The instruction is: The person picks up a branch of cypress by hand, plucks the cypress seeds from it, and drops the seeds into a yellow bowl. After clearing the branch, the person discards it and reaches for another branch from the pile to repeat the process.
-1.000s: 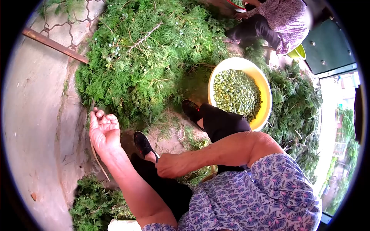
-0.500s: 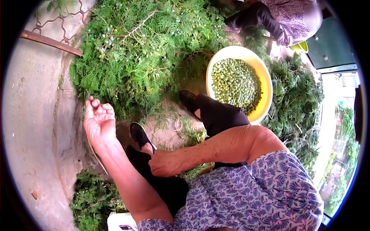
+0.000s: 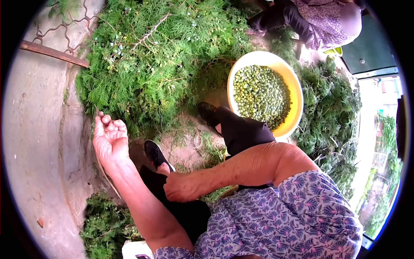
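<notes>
**Heap of green branches** [image 3: 159,73]. We see a broad, loose mound of feathery, scale-leaved sprigs, bright green, lying on the ground [image 3: 186,146]. A bare woody stem [image 3: 148,32] lies aslant near its top. Small pale blue-green berries [image 3: 113,46] dot the upper foliage. Its lower edge thins into stray sprigs.

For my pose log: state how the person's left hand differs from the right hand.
The left hand is turned palm-up, fingers loosely curled; the right hand shows its back. The left hand reaches out beside the green branch pile; the right hand rests on the black-trousered lap. Both are bare, with nothing visibly held.
</notes>
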A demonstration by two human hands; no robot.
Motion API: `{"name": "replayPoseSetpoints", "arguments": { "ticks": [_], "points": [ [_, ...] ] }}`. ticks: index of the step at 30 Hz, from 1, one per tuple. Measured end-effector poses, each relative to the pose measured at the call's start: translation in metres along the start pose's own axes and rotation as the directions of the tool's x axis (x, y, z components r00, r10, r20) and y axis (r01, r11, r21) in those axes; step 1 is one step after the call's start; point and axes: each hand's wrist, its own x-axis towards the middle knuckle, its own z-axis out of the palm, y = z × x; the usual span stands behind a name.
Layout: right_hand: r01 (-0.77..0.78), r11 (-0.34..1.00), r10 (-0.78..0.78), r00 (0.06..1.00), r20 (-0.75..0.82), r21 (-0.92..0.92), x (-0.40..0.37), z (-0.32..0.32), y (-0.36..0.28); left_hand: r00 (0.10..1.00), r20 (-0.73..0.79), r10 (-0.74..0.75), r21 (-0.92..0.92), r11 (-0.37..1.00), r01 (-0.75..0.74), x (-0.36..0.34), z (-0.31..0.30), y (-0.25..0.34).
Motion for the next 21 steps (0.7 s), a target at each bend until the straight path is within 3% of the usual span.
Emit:
{"name": "replayPoseSetpoints", "arguments": {
  "ticks": [3,5,6,8,9,11,12,14,15,17,18,20,21],
  "points": [
    [0.057,0.997,-0.055,0.998,0.037,-0.053,0.0,0.002,0.0,1.0,-0.002,-0.005,-0.023,1.0,0.005,0.001,-0.001,0.0],
    [-0.001,0.987,0.013,0.997,-0.079,0.158,-0.005,-0.011,-0.002,1.0,-0.003,0.005,-0.005,1.0,-0.005,0.0,-0.001,0.0],
    [-0.001,0.988,0.014,0.997,-0.08,0.156,-0.001,-0.002,-0.001,1.0,0.002,0.007,0.009,1.0,-0.008,0.0,0.0,-0.001],
    [0.067,0.992,-0.066,0.998,0.02,-0.107,0.008,0.024,0.0,1.0,0.016,-0.006,0.0,1.0,0.006,0.002,-0.003,-0.001],
    [0.06,0.992,-0.058,0.998,0.021,-0.109,0.004,0.018,0.0,0.999,0.028,-0.018,-0.018,1.0,0.018,0.004,-0.005,0.0],
    [-0.052,0.992,0.062,0.994,-0.09,0.113,-0.002,0.0,-0.004,0.999,0.041,-0.021,-0.012,1.0,0.021,0.006,-0.008,0.0],
    [-0.051,0.993,0.061,0.994,-0.091,0.11,0.003,0.013,-0.002,0.999,0.042,-0.019,-0.013,1.0,0.02,0.006,-0.008,0.0],
    [0.049,0.99,-0.046,0.998,0.031,-0.129,0.015,0.051,0.004,0.999,0.025,-0.02,-0.015,1.0,0.02,0.005,-0.007,0.0],
    [0.05,0.99,-0.046,0.998,0.032,-0.129,0.011,0.038,0.002,1.0,0.025,-0.019,-0.015,1.0,0.02,0.004,-0.007,0.0],
    [-0.019,0.989,0.031,0.996,-0.081,0.149,-0.002,-0.004,-0.003,1.0,0.014,0.002,-0.001,1.0,-0.002,0.003,-0.006,-0.001],
    [-0.034,0.989,0.046,0.996,-0.075,0.142,0.002,0.006,-0.003,1.0,0.017,-0.007,-0.013,1.0,0.007,0.003,-0.007,-0.001],
    [0.028,0.967,0.0,0.994,0.109,-0.253,0.021,0.055,0.0,0.999,0.042,-0.003,0.007,1.0,0.003,0.006,-0.011,0.0],
    [-0.016,0.977,0.019,1.0,0.012,-0.212,0.022,0.058,0.002,0.999,0.038,-0.007,0.035,0.999,0.005,0.005,-0.007,-0.001]
  ]
}}
